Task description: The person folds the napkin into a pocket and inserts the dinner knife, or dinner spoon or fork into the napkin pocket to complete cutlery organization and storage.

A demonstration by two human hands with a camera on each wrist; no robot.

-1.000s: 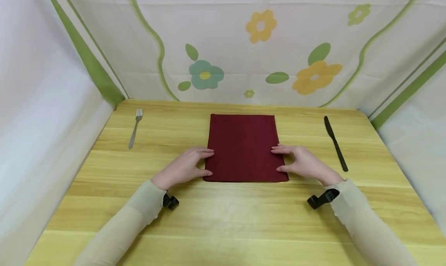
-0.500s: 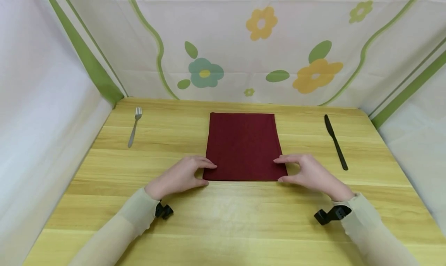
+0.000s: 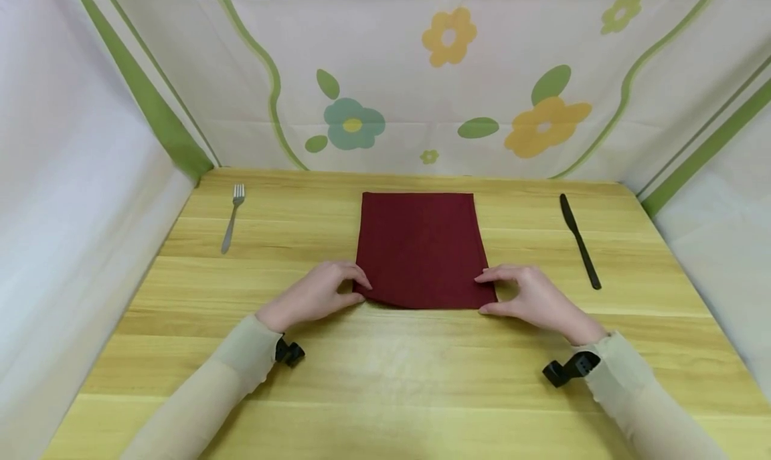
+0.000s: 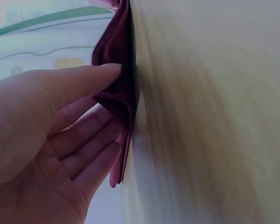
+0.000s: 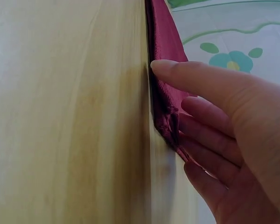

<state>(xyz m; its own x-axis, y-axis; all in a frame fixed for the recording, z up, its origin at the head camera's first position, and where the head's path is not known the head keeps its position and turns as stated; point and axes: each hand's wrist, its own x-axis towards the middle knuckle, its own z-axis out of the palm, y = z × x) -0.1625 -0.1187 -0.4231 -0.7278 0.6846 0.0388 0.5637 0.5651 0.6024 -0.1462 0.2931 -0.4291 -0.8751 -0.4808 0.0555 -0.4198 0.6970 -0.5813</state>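
A dark red cloth napkin (image 3: 421, 246), folded into a square, lies on the wooden table. My left hand (image 3: 319, 289) pinches its near left corner between thumb and fingers, and the near edge curves up a little there. In the left wrist view the napkin (image 4: 116, 51) bends between the thumb and the fingers. At the near right corner my right hand (image 3: 530, 296) touches the cloth, thumb at the near edge and fingers on top, with a gap between them. The right wrist view shows the thumb against the layered edge of the napkin (image 5: 170, 46).
A silver fork (image 3: 233, 219) lies on the far left of the wooden table (image 3: 385, 379). A black knife (image 3: 580, 241) lies on the right, beyond the right hand. White curtains (image 3: 403, 58) with flowers and green bands stand around the back and sides.
Both hands have slid toward me along the napkin's sides to its near corners. The left fingers have closed on the near left corner, whose edge has risen slightly.
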